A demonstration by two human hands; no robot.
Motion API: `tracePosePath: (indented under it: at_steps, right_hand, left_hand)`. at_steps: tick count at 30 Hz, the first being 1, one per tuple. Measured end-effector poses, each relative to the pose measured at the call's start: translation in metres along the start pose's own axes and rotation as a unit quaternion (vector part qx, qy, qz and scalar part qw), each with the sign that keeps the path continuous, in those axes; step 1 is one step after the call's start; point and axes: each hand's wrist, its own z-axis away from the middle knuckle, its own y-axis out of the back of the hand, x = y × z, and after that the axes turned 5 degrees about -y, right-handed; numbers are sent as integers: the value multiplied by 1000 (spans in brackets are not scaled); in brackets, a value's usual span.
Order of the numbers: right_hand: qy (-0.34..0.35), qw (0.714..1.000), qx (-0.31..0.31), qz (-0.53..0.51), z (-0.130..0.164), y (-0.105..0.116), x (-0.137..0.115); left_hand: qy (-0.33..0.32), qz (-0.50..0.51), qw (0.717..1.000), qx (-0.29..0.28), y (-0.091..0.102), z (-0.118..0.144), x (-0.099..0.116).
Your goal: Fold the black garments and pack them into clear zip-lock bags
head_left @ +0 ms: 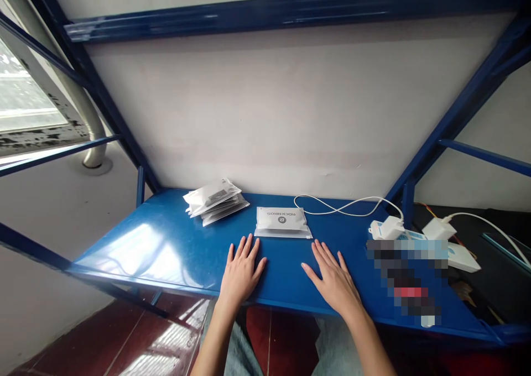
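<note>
We are resting both palms flat on the blue shelf [166,249], fingers spread and gripping nothing. Our left hand [241,271] and right hand [332,279] are lying just short of a white branded pouch [282,222], which is sitting face-up between them, apart from both, its label turned away from us. A loose stack of similar pouches [215,200] is waiting near the back wall to the left. On the right, a white cable [344,207] is trailing to a charger [388,228] at the shelf's edge.
</note>
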Motion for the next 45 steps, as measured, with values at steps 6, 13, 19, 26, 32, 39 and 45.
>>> tracePosePath:
  at_steps: [6,13,19,26,32,39,45]
  right_hand:
    - [8,1000,11,-2,0,-2,1]
    - [-8,999,24,-20,2,1,-2]
    - [4,1000,-9,5,1,5,-3]
    - [1,1000,-10,2,0,6,-4]
    - [7,1000,-5,-6,1,4,-2]
    - [5,1000,21,-18,2,3,-2]
    - [7,1000,-1,-5,1,4,-1]
  left_hand:
    - [2,12,1000,15,0,1,1]
    - [10,19,1000,21,1,1,2]
    - [2,5,1000,5,0,0,0]
    - [6,6,1000,-5,3,0,1]
    - [8,15,1000,6,4,0,2]
    - [9,20,1000,9,5,0,2]
    - [3,13,1000,0,3,0,0]
